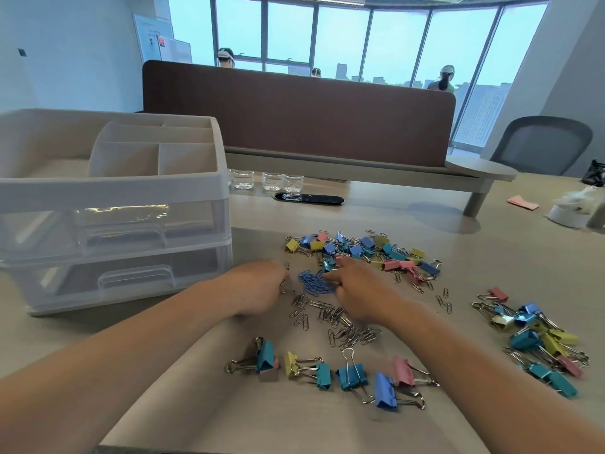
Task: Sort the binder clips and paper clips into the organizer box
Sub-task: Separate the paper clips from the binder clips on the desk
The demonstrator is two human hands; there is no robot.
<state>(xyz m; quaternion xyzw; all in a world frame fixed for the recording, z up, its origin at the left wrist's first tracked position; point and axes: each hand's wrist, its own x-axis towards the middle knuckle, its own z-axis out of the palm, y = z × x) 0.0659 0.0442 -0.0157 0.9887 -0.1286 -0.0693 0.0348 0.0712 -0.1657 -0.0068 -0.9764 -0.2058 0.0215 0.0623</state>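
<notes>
Head view: sorting looks barely begun. The left hand [258, 286] curls beside thin silver wire paper clips [340, 322] on the pale wood counter [491, 250]; I cannot tell if it grips any. The right hand [357, 290], fingers extended, touches the heap of blue wire paper clips [314, 283]. Next, probably: pinch these slippery loops and carry them left to the white plastic organizer box [114, 191].

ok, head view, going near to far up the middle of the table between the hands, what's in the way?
big binder clips → silver paper clips → blue paper clips → small binder clips → black oval cable port → clear containers → brown divider
</notes>
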